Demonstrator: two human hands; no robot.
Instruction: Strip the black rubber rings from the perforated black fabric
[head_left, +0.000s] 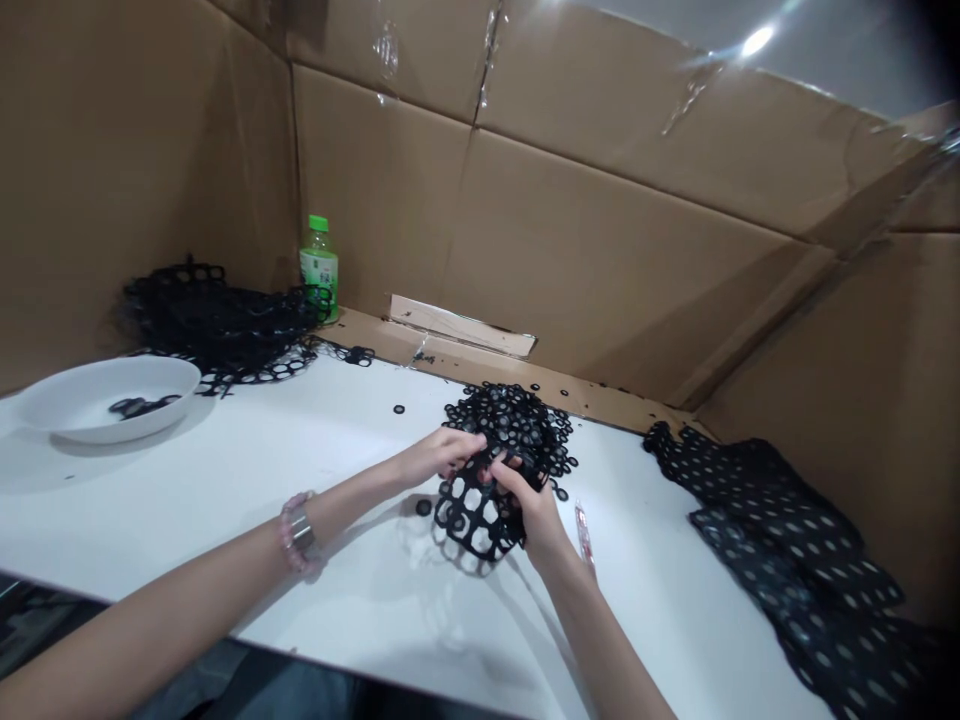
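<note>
Both my hands hold a black rubber sheet punched with round holes [472, 515] just above the white table [225, 480]. My left hand [442, 455] pinches its upper left edge, fingers closed. My right hand [529, 500] grips its right side, fingers curled round it. Right behind the sheet lies a heap of small black rubber rings [514, 420]. One loose ring [424, 507] sits on the table left of the sheet. A beaded bracelet [298, 530] is on my left wrist.
A white bowl [90, 410] with a few black pieces stands at the left. Behind it lies a tangle of emptied black sheets [225, 325] and a green-capped bottle [319, 262]. More punched sheets [787, 550] are stacked at the right. Cardboard walls [600, 250] enclose the table. A pen [583, 530] lies by my right wrist.
</note>
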